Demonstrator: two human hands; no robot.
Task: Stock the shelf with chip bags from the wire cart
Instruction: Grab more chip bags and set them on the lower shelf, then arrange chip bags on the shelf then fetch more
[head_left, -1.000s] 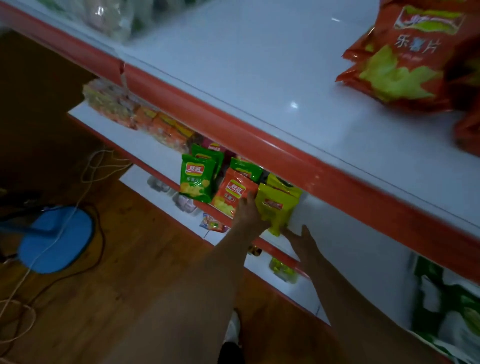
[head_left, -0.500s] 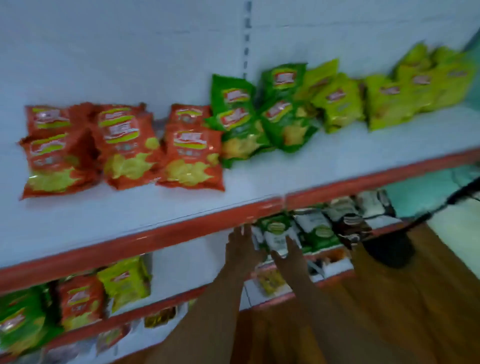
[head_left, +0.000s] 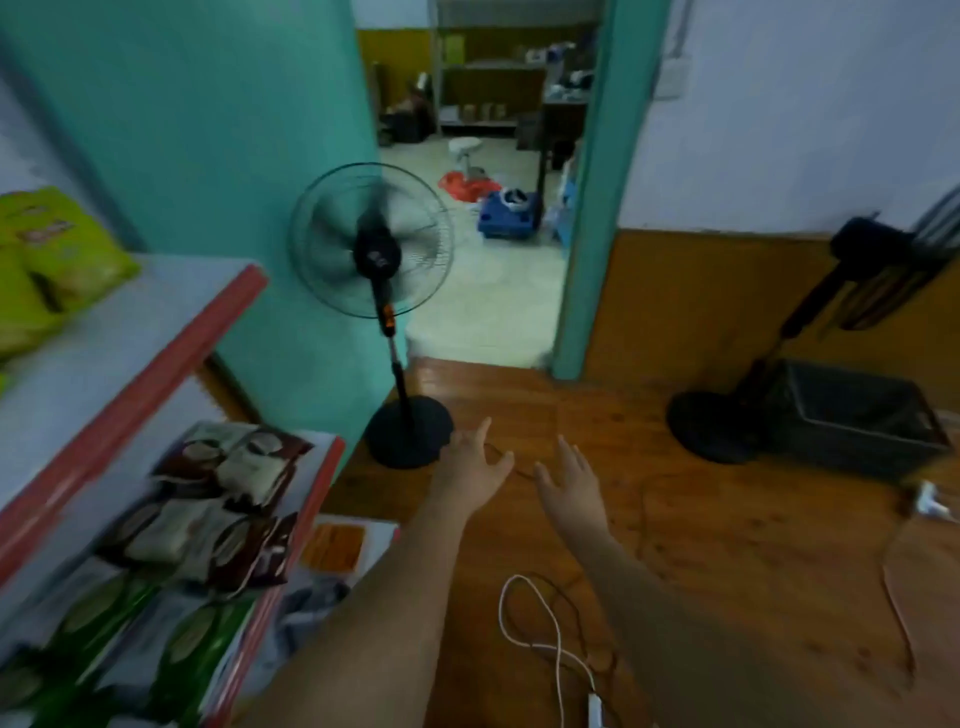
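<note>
**A:** Where does the stock lie from your hands? The shelf (head_left: 171, 358) runs along your left side, its red-edged tiers stretching away from you; yellow-green chip bags (head_left: 47, 260) sit on the upper tier, up and well left of both hands; brown and white bags (head_left: 223, 493) lie on the tier below, just left of your left forearm.

**B:** And the wire cart?

**A:** A dark basket-like bin (head_left: 857, 415) stands on the floor ahead and far to the right, beside a black stand (head_left: 769, 364); it may be the cart, but the picture is too blurred for me to be sure, and I can see no bags in it; if it is, your right hand is the nearer one, and its long side runs across your view.

**B:** What are your hands doing?

**A:** Your left hand (head_left: 475, 467) and right hand (head_left: 569, 483) both reach forward over the wooden floor, fingers spread, holding nothing; they are close together, apart from shelf and bin alike; a standing fan (head_left: 371, 244) is just beyond the left one.

**B:** So the next move?

**A:** Probably a turn to the right, leading with the right hand.
</note>
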